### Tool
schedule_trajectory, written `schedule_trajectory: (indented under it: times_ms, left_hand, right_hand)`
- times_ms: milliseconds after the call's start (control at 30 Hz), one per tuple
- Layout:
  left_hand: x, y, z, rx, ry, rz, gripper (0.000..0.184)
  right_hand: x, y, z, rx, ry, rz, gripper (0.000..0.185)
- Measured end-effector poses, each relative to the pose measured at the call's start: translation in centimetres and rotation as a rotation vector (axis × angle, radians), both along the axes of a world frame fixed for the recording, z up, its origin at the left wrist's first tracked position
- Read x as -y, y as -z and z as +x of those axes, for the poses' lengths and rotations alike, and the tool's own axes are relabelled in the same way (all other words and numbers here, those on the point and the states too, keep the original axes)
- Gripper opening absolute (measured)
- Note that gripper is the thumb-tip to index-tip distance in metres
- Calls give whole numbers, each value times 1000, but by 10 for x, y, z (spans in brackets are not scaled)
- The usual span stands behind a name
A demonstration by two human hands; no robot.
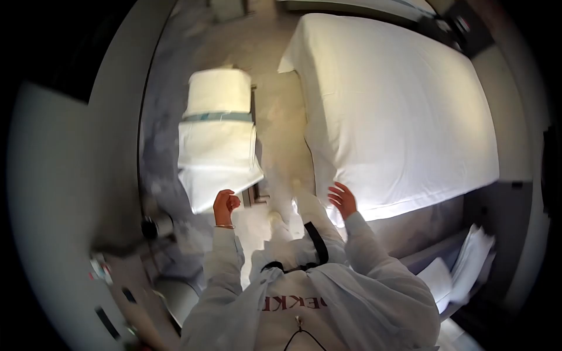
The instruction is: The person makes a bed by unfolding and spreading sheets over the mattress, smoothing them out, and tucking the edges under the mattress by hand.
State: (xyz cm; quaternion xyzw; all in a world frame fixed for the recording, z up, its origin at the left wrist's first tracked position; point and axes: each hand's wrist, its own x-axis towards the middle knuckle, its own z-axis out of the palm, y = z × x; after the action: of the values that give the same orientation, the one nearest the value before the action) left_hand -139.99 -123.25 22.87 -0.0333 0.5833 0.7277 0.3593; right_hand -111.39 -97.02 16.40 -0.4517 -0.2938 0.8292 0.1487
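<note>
My left hand (225, 206) hovers by the near edge of a stack of folded white linen (216, 149), fingers curled in loosely and nothing visible in them. The linen lies on a low, dark-framed support, with a blue-grey band (219, 117) across it between the folded pieces. On the other side, my right hand (343, 200) is beside the near left corner of a bed covered by a white sheet (404, 117). Its fingers are spread and hold nothing. Whether the fingertips touch the sheet, I cannot tell. The sheet hangs over the bed's near and left sides.
Carpeted floor (281, 117) runs between the linen stack and the bed. White pillows (468, 266) rest on a grey seat at the lower right. A dark round object (157, 226) stands at the left, near a wall (120, 134). Another bed edge shows at the top.
</note>
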Motion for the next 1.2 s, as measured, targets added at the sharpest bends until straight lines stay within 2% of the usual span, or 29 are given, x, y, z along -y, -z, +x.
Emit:
schedule_trajectory:
  times_ms: [33, 67, 100, 133, 200, 300, 333, 367, 433, 467, 500, 567, 633, 667, 700, 733, 767, 833, 867, 900, 933, 967, 1033, 1067, 1133, 1200]
  left_hand:
    - [-23, 5, -21, 11, 50, -47, 15]
    - [-46, 20, -40, 17, 107, 0, 17]
    - [-75, 13, -43, 21, 102, -58, 18]
    - [-82, 16, -43, 42, 152, -61, 18]
    - [-149, 28, -67, 81, 223, -52, 18]
    - [-219, 63, -87, 271, 342, 107, 13]
    - [-243, 66, -89, 253, 397, 102, 12]
    - [-264, 67, -89, 235, 450, 95, 12]
    - [-311, 22, -91, 233, 499, 55, 12]
    - [-333, 8, -97, 186, 573, -5, 14]
    - [-353, 9, -110, 190, 585, -16, 14]
    - [-389, 16, -141, 124, 760, 4, 15]
    - [-411, 22, -165, 143, 679, -88, 14]
    - [-423, 33, -184, 164, 672, -150, 13]
    - [-439, 51, -205, 186, 666, -211, 12]
    - [-451, 76, -235, 210, 800, -86, 10]
    - [-470, 73, -250, 214, 750, -135, 11]
    - [-496, 76, -276, 126, 802, -225, 13]
    - [-507, 99, -298, 201, 929, -117, 11]
    - [-526, 135, -317, 219, 938, -221, 9]
    - [-536, 145, -327, 120, 1023, -335, 8]
    - [-546, 160, -335, 27, 1104, -454, 8]
    - [-562, 204, -346, -42, 1242, -447, 10]
    - [-589, 211, -344, -72, 1293, -472, 10]
    - [-616, 277, -345, -36, 1377, -533, 10]
    - [-605, 337, -339, -4, 1444, -592, 11]
  right_hand:
    - [-14, 3, 6, -13, 156, -94, 34]
    - [-34, 9, 12, -35, 253, -34, 35]
    - [-42, 14, 22, -58, 340, 26, 36]
    - [-30, 16, 33, -60, 375, 23, 36]
    - [-81, 22, 13, 227, 505, 2, 37]
    - [-115, 39, -10, 76, 597, -31, 37]
    - [-128, 48, -22, 129, 584, -65, 37]
    - [-143, 57, -36, 184, 662, -155, 37]
    - [-168, 53, -69, 246, 726, -236, 36]
    - [-181, 48, -88, 189, 689, -225, 35]
    - [-197, 44, -110, 129, 656, -212, 33]
    - [-228, 35, -152, 112, 621, -217, 31]
    - [-237, 13, -179, 4, 482, -87, 29]
    - [-241, 11, -191, 19, 507, -98, 28]
    - [-246, 22, -199, 23, 555, -117, 28]
    - [-245, 37, -205, 115, 562, -147, 27]
    - [-232, 47, -209, 209, 563, -188, 27]
    - [-189, 88, -197, 111, 638, -208, 26]
    - [-172, 112, -194, 1, 667, -175, 26]
    - [-173, 111, -204, 174, 658, -267, 25]
    - [-159, 99, -216, 266, 711, -259, 25]
    - [-144, 120, -227, 241, 845, -294, 27]
    - [-114, 172, -248, 161, 1213, -346, 29]
    - [-124, 194, -263, 140, 1327, -391, 31]
    - [-126, 264, -296, 39, 1459, -499, 37]
    - [-119, 327, -317, -146, 1635, -543, 39]
